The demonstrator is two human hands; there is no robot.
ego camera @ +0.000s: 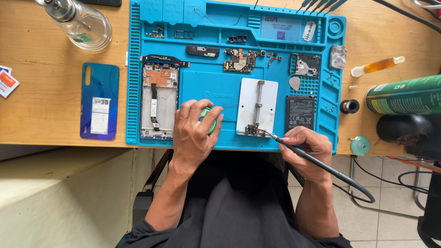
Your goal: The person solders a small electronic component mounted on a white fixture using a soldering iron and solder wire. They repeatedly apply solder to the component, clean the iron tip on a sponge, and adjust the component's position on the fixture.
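My left hand (pixel 195 131) grips a small green spool of solder wire (pixel 212 120) on the blue work mat (pixel 209 89); a thin strand runs from it toward the right. My right hand (pixel 307 148) holds a dark soldering iron (pixel 294 149) like a pen, cable trailing down to the right. Its tip touches a small circuit board (pixel 254 130) clamped at the near end of a white metal holder (pixel 257 106).
On the mat lie an opened phone frame (pixel 158 100), a mainboard (pixel 239 60), a black battery (pixel 300 113) and small parts. On the wooden desk sit a blue phone back cover (pixel 99 101), glass dispenser (pixel 82 22), green spray can (pixel 404 94) and amber vial (pixel 379 65).
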